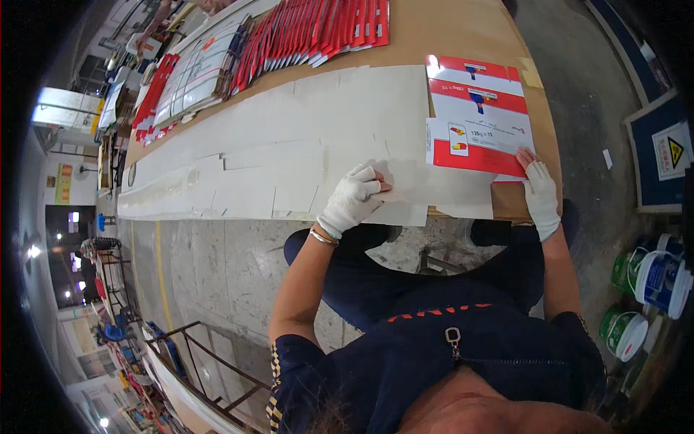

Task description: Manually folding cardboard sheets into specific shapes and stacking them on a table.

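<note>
On the table lies a flat red and white printed carton [478, 123] with its folded panels spread out. My right hand [541, 194], in a white glove with bare fingertips, has its fingers over the carton's near right corner; the thumb is hidden. Another printed layer peeks out under that corner. My left hand [354, 199], gloved alike, rests on the overlapping plain grey cardboard sheets [289, 145] left of the carton. Its fingers are bent and close together, and whatever they may hold cannot be made out.
A fanned row of red flat cartons [318, 29] lies at the far side, with a strapped stack of pale cardboard [206, 69] left of it. Brown cardboard [448, 29] covers the tabletop. Paint-type buckets [661, 282] and a blue board with a warning sign [669, 152] are at right.
</note>
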Tool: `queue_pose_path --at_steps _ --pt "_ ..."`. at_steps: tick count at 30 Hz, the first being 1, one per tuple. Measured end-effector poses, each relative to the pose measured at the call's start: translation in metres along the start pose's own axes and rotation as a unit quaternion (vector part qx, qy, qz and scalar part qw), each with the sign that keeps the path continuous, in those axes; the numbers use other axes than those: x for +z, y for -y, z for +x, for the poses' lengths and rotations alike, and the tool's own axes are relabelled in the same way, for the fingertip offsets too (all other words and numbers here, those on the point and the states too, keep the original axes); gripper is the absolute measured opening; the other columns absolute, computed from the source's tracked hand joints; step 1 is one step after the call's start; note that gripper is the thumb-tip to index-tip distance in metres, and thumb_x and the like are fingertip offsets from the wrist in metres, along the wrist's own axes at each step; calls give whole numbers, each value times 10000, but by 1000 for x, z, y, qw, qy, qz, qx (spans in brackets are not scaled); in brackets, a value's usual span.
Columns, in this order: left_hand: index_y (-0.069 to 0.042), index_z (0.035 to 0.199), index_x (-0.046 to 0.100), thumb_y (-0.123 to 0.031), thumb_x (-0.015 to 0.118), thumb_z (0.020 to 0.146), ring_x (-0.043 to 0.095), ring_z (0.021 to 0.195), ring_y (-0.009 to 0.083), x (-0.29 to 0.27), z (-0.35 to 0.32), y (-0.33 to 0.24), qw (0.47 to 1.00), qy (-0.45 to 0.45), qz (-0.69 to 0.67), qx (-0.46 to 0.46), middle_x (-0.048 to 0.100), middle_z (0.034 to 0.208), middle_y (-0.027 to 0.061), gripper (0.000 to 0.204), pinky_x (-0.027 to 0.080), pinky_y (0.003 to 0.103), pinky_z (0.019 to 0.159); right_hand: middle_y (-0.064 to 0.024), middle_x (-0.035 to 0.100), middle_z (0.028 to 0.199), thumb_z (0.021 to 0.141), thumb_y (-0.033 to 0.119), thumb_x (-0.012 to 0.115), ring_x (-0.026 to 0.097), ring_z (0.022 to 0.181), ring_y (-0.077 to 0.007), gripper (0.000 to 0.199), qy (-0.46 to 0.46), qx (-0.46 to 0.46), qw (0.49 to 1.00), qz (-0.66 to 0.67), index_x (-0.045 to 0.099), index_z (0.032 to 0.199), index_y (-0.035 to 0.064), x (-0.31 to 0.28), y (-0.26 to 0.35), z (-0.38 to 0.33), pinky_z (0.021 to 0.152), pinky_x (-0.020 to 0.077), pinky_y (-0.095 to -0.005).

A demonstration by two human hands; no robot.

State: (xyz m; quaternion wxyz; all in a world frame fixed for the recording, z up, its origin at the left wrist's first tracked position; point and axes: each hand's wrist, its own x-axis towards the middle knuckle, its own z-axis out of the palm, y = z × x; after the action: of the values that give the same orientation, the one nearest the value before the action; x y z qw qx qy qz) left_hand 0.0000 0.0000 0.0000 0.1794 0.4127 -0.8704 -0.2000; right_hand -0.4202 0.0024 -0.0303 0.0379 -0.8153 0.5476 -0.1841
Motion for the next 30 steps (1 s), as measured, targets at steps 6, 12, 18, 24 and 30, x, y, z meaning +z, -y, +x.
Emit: queue_pose_path --at_steps 6,12,18,24,30 --pt "-60 817 723 -61 657 731 620 872 249 39 29 -8 899 -153 -299 -280 634 843 86 108 509 351 768 -222 502 1336 784 -38 492 502 1212 -390 589 -122 149 962 192 443 1369 6 22 -38 -34 991 423 -446" --pt "-86 1183 621 -272 655 804 537 1077 289 55 43 -13 965 -130 193 -120 575 1166 115 424 434 419 867 -159 416 1437 813 63 529 379 1325 -365 589 -6 -34 999 25 430 1393 62 -6 20 -1 1092 284 -501" --pt "-27 1409 397 -526 628 796 336 1331 378 33 25 -25 975 -83 199 -56 368 1444 201 823 302 556 1028 -65 367 1496 819 241 630 275 1407 -300 595 124 -147 980 -43 459 1383 158 4 67 32 1117 169 -593" --pt "-36 1317 459 -489 686 726 369 1307 358 -18 -8 -36 934 113 284 -183 428 1379 183 778 293 588 1024 -64 360 1500 840 247 613 256 1417 -284 560 104 -161 980 -58 467 1376 168 22 66 34 1116 145 -604" --pt "-79 1160 561 -259 668 732 564 1044 296 -19 0 -42 919 169 326 -143 629 1011 95 476 400 472 928 -56 379 1486 844 260 608 295 1394 -286 572 61 -171 980 -78 466 1392 181 25 57 23 1118 158 -591"
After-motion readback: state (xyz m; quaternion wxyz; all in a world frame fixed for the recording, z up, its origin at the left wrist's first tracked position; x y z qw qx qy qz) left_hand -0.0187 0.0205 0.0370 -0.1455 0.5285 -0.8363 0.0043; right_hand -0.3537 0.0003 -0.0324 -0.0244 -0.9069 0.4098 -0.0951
